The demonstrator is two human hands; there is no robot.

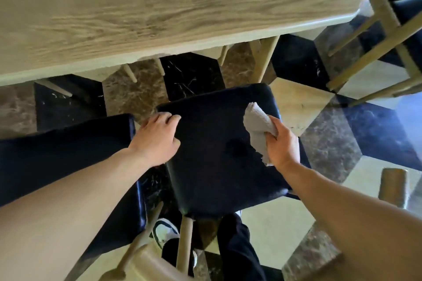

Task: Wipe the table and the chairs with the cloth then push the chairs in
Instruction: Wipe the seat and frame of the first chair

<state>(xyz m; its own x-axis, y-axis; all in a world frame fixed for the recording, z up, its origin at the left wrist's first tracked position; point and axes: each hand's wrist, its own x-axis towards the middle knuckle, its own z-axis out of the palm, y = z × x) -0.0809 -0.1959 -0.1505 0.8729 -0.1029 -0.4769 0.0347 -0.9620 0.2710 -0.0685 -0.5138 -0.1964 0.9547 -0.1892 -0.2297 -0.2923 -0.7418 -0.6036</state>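
The person's right hand [284, 143] clutches the grey cloth [258, 130], its grip closed round the bunched lower end while the free end fans out up and to the left of that grip, over the dark chair seat [219, 157]. The left hand [157, 137] rests on the seat's left edge, fingers curled over the rim, apparently steadying it.

To wipe well, the person should probably flatten the cloth under the palm and sweep in overlapping strokes from the far edge back toward the body, keeping the left hand braced.

The cloth's long axis runs diagonally, pointing up-left toward the table [159, 7]. The seat stands pulled out, apart from the table beyond the grip.
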